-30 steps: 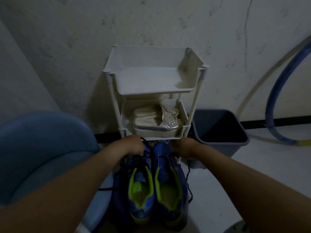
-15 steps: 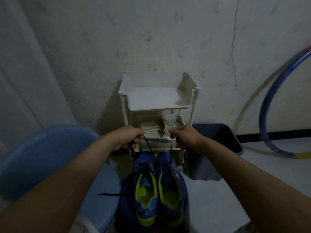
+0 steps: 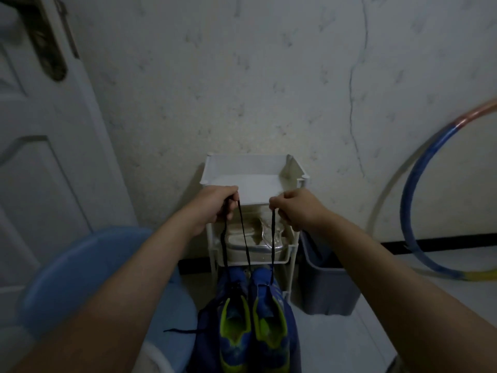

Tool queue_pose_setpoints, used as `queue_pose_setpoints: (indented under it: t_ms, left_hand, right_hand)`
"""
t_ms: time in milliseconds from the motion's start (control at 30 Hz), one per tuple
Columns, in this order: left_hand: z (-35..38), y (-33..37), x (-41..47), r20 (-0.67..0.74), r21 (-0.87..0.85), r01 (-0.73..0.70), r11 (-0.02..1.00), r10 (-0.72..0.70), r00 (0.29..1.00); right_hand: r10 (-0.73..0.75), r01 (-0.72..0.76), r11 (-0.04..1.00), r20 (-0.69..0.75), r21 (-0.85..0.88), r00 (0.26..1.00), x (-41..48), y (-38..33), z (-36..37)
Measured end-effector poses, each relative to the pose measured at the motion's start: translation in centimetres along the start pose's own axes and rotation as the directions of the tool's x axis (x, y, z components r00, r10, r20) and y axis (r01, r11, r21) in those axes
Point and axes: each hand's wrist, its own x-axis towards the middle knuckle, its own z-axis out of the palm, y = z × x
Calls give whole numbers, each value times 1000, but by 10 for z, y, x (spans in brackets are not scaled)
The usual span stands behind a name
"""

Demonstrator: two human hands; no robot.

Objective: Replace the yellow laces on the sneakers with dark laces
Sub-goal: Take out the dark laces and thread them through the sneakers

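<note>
The left hand (image 3: 215,204) is clenched round two strands of the dark laces (image 3: 243,238); the right hand (image 3: 297,208) pinches a single strand. Both hands are raised in front of the rack (image 3: 255,168), well above the sneakers (image 3: 269,343). The sneakers lie side by side directly below, toes far and heels near, so their long axis runs away from the person. The strands run taut and almost straight down to the eyelets near the toes. Each hand is over its own sneaker, the left one gathering more lace. No yellow lace shows, so lacing seems far along. Any next pull would likely go upward, along the strands.
</note>
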Motion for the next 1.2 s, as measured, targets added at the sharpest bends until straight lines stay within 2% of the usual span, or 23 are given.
queue_pose_setpoints:
  t_ms: [167, 300, 333, 400, 467, 567, 667, 800, 900, 1033, 1133, 1200]
  left_hand:
    - [12, 30, -3, -20, 14, -32, 999, 33, 999]
    - [15, 60, -1, -51, 29, -40, 999, 41, 998]
    - [15, 68, 0, -63, 36, -42, 998, 44, 997]
    - [15, 81, 1, -72, 47, -48, 998, 52, 996]
    - [15, 93, 0, -83, 54, -62, 997, 66, 994]
    - [14, 110, -1, -83, 44, -101, 994, 104, 991]
    - [11, 123, 1, -78, -15, -138, 990, 136, 988]
    - [5, 134, 7, -97, -221, -165, 961, 147, 984]
    - [5, 143, 9, -107, -371, -212, 904, 185, 977]
    - [8, 155, 7, -92, -546, -244, 802, 232, 968]
    - [8, 163, 6, -107, -577, -249, 778, 230, 967]
    - [7, 165, 6, -114, -533, -254, 807, 230, 967]
  right_hand:
    - [-51, 48, 998, -119, -26, 992, 0, -36, -7]
    - [-103, 65, 980, -201, -188, 974, 9, -62, -12]
    - [-92, 53, 983, -223, -176, 970, 10, -67, -12]
    - [-43, 44, 999, -202, -1, 978, 10, -78, -15]
    - [-31, 50, 972, -86, 229, 996, 8, -91, -20]
    - [-47, 7, 877, 71, 481, 996, 3, -106, -27]
    - [-92, 11, 784, 98, 621, 991, 4, -116, -31]
    - [-154, 113, 824, 29, 555, 988, 6, -125, -33]
    - [-178, 210, 911, -120, 354, 977, 9, -130, -33]
    - [-296, 336, 931, -247, 140, 923, 15, -141, -36]
    - [-332, 372, 918, -244, 137, 911, 16, -150, -37]
    - [-340, 377, 910, -214, 170, 916, 16, -152, -38]
